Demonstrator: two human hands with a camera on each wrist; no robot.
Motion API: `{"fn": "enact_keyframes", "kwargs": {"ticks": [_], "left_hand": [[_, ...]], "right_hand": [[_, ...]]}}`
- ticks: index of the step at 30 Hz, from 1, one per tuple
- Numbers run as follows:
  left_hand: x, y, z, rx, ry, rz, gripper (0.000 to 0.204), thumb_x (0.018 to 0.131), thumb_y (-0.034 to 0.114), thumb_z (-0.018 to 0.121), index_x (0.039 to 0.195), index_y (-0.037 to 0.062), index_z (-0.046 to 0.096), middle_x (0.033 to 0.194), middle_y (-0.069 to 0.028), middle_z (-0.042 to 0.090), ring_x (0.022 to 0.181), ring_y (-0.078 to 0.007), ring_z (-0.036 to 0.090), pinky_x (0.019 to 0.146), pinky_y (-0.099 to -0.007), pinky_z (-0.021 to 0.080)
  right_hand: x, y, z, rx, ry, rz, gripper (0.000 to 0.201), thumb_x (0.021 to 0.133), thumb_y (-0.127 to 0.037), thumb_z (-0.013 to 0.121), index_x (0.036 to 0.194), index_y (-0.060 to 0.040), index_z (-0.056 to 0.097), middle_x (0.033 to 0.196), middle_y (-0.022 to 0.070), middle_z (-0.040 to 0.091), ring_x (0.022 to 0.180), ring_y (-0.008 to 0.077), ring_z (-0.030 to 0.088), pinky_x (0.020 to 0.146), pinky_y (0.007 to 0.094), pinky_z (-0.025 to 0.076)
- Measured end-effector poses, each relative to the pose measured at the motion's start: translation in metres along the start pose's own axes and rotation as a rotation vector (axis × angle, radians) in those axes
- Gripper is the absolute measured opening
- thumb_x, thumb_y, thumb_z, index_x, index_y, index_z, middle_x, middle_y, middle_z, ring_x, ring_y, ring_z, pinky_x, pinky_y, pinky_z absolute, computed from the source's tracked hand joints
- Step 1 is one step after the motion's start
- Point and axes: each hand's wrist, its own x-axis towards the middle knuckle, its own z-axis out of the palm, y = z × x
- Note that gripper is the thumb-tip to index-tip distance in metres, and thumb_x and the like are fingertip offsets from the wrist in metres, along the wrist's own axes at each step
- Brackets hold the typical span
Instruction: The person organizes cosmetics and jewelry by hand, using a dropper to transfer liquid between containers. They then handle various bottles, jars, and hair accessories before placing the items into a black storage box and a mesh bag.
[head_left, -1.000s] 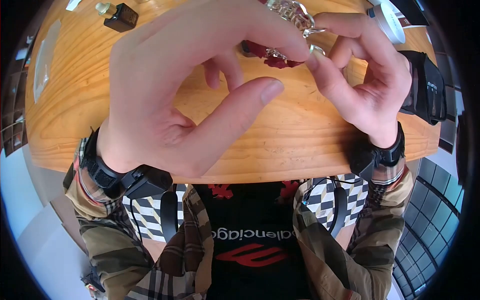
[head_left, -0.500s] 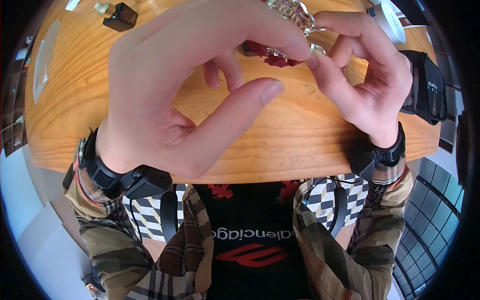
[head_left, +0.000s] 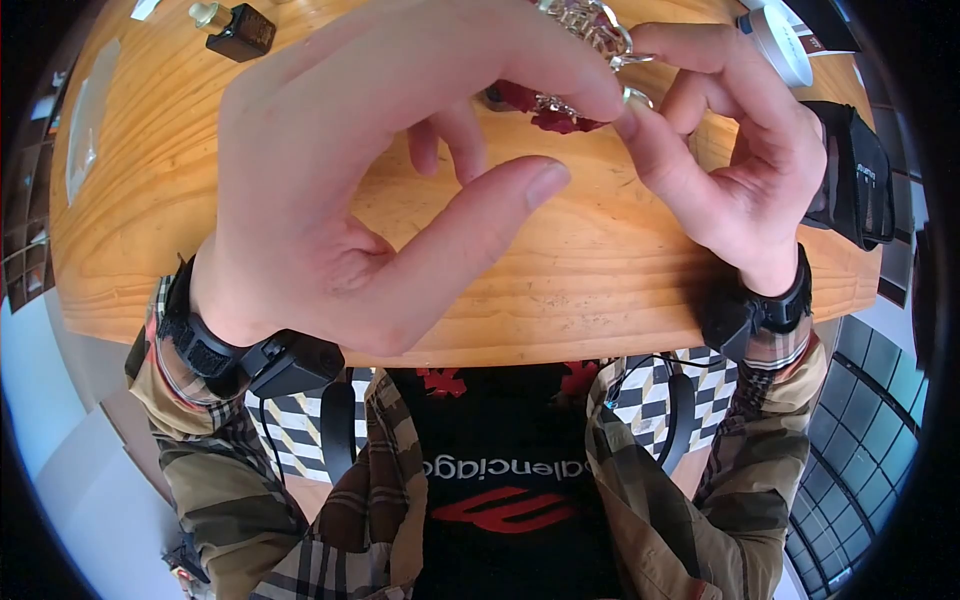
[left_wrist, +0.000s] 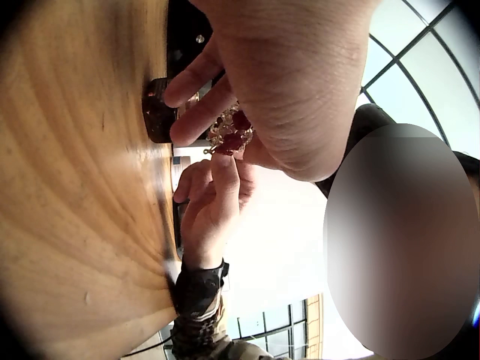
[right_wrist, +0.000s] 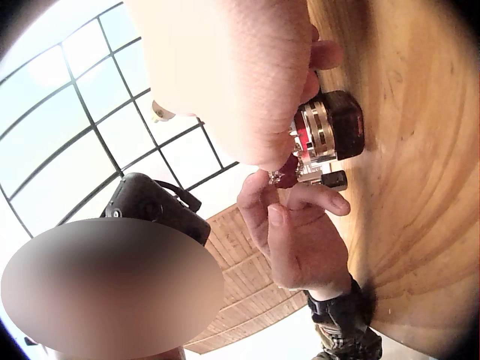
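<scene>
A silver metal openwork piece [head_left: 588, 28] with dark red parts is between the hands above the table [head_left: 560, 280]. The left hand [head_left: 330, 190] has its index finger bent round the piece, its thumb standing apart. At the piece's silver loops, the right hand [head_left: 735, 160] pinches with thumb and index finger. In the left wrist view the red and silver piece [left_wrist: 229, 140] shows between the left hand [left_wrist: 292, 82] and the right thumb. From the right wrist, the left hand [right_wrist: 311, 244] shows beside the piece [right_wrist: 285, 175], partly covered by the right hand [right_wrist: 225, 75].
A dark bottle [head_left: 241, 34] with a gold and white top stands at the back left. Clear plastic [head_left: 88, 130] lies along the left edge. On the right are a white tub [head_left: 782, 48] and a black pouch [head_left: 852, 175].
Both hands keep nearly the same pose. The piece and the left fingertips have shifted very slightly to the right.
</scene>
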Motion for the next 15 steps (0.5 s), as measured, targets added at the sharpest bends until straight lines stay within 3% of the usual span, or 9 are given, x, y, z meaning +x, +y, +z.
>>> {"fn": "enact_keyframes", "kwargs": {"ticks": [8, 15], "left_hand": [[-0.0001, 0.0014, 0.0002, -0.008, -0.002, -0.019, 0.032, 0.087, -0.001, 0.064, 0.118, -0.0067, 0.065, 0.126, -0.0239, 0.067, 0.088, -0.0185, 0.065, 0.074, -0.0258, 0.05], [0.002, -0.0027, -0.0037, 0.082, -0.032, 0.062, 0.032, 0.087, -0.001, 0.065, 0.119, -0.0071, 0.065, 0.127, -0.0245, 0.067, 0.091, -0.0197, 0.065, 0.076, -0.026, 0.05]], "right_hand": [[-0.0004, 0.0024, -0.0001, -0.004, 0.003, -0.017, 0.036, 0.083, -0.003, 0.077, 0.118, 0.0004, 0.07, 0.061, -0.0016, 0.059, 0.062, 0.005, 0.058, 0.066, 0.0198, 0.043], [-0.0013, 0.0064, 0.0005, -0.007, 0.013, -0.05, 0.036, 0.085, -0.002, 0.076, 0.121, 0.0001, 0.069, 0.063, -0.0016, 0.06, 0.064, 0.0051, 0.058, 0.068, 0.0203, 0.043]]}}
